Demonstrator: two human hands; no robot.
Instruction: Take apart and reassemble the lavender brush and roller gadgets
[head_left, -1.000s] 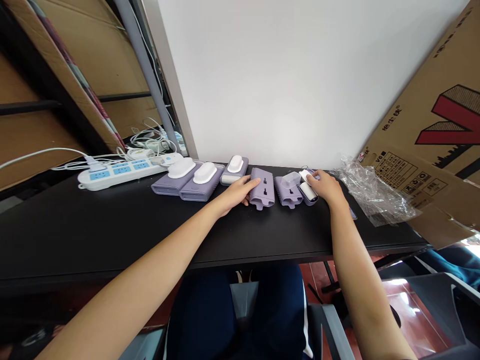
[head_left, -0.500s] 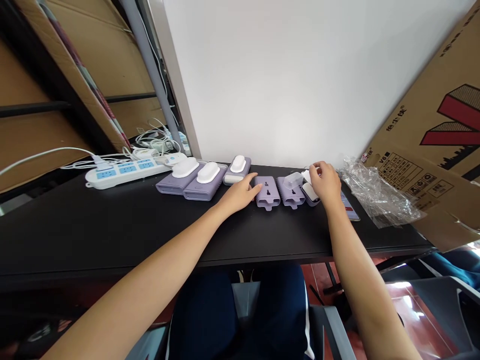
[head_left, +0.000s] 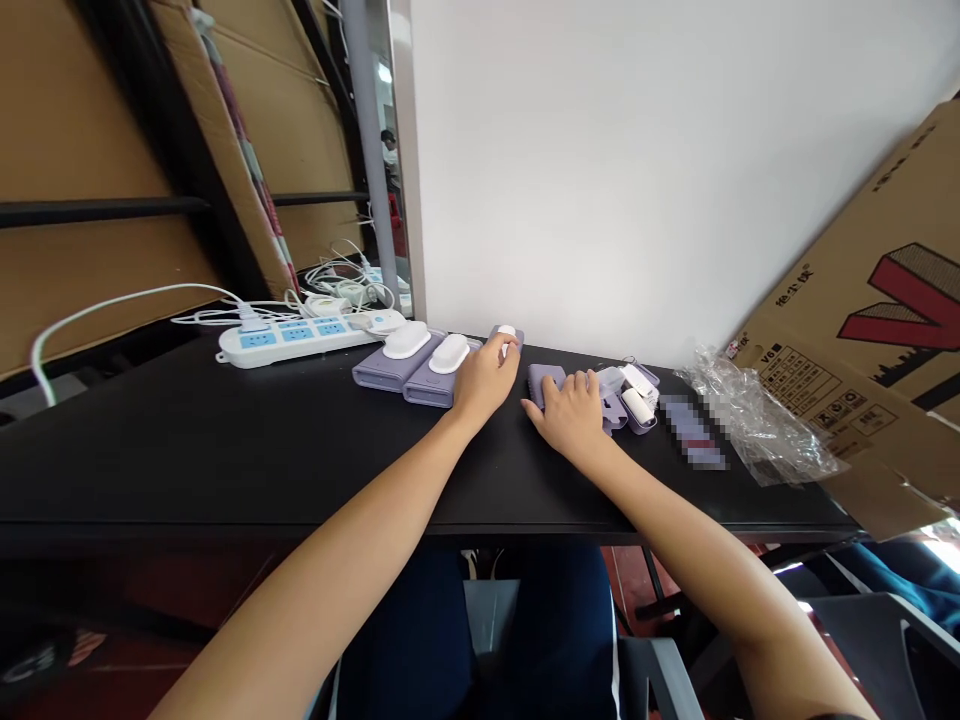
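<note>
My left hand (head_left: 486, 378) has its fingers curled over the white oval piece on a small purple case (head_left: 517, 340) near the wall. Beside it on the left lie two purple cases (head_left: 381, 370) (head_left: 429, 388) with white oval pieces (head_left: 406, 340) (head_left: 450, 354) on top. My right hand (head_left: 571, 412) rests palm down, fingers spread, over purple cases (head_left: 541, 376), partly hiding them. Just right of it are a clear plastic piece (head_left: 611, 380) and a small purple case holding a white item (head_left: 639, 406).
A white power strip (head_left: 300, 342) with cables lies at the left. A blurred flat phone-like item (head_left: 694, 432), crumpled clear plastic (head_left: 757, 415) and a leaning cardboard box (head_left: 840, 360) are at the right. A white wall (head_left: 600, 180) stands behind the black table (head_left: 262, 440).
My left hand has moved from beside the middle purple case onto the small case with the white oval. My right hand has moved left and now lies flat over the purple cases. The view has shifted.
</note>
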